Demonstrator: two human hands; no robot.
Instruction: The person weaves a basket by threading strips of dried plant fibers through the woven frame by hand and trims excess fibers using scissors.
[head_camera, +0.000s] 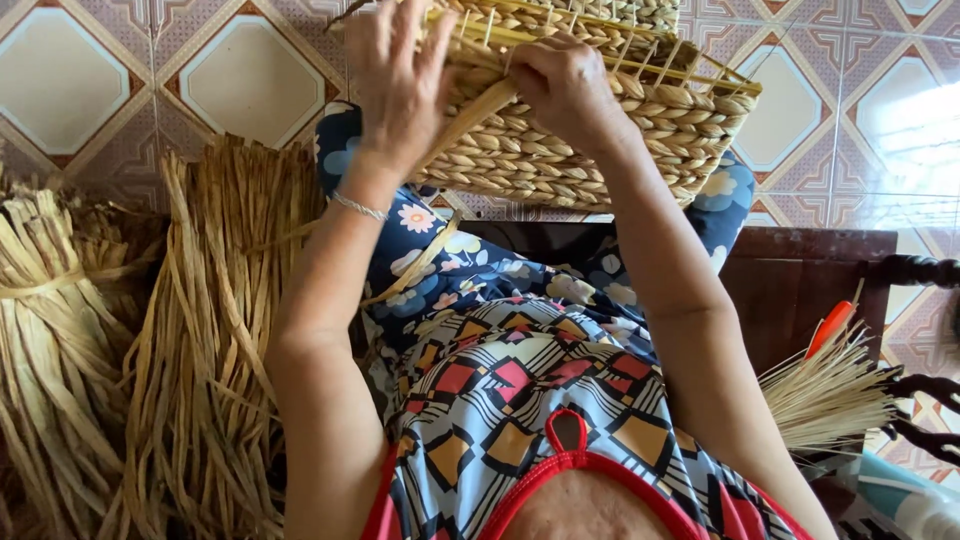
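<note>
- Your left hand (398, 75) lies spread over the woven basket (590, 130); your right hand (562, 85) pinches a flat straw strand (470, 118).
- The basket rests on your knees, tiled floor (250, 80) beyond its rim.

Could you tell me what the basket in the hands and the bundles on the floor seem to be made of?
The basket looks woven from twisted dried plant fibre, matt straw-yellow: thick braided rows run along its side, with thin stiff ribs sticking up at the rim. The left hand and right hand work a flat strand of it. The bundles seem the same dried stalks, loose, brownish, tied.
</note>
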